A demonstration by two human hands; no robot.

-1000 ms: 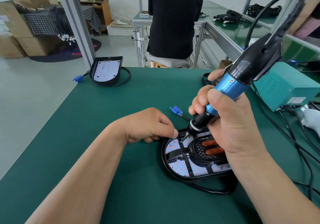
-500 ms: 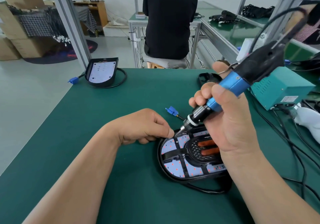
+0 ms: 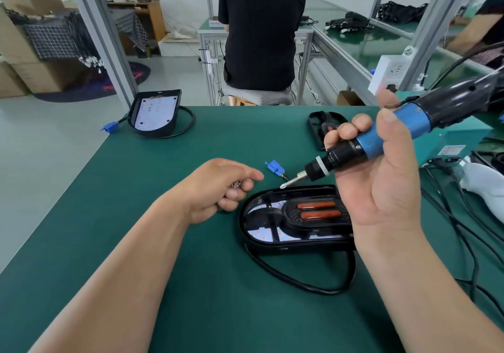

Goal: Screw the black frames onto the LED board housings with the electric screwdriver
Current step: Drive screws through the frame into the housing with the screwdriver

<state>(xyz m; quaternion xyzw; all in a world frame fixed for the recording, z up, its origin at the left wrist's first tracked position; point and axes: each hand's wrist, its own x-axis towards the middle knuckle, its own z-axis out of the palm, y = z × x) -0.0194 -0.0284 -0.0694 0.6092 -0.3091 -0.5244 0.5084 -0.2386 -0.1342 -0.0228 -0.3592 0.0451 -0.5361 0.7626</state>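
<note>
Right grip (image 3: 381,189) wrapped round the electric screwdriver (image 3: 414,119), bit slanted down-left, tip just over the far rim of the LED board housing (image 3: 272,245). The housing sits mid-surface (image 3: 191,284) with the black frame (image 3: 290,212) seated in it. Left grip (image 3: 218,186) is just left of the housing, fingers curled round small screws (image 3: 236,184). Second housing (image 3: 155,110) is at the far-left corner.
</note>
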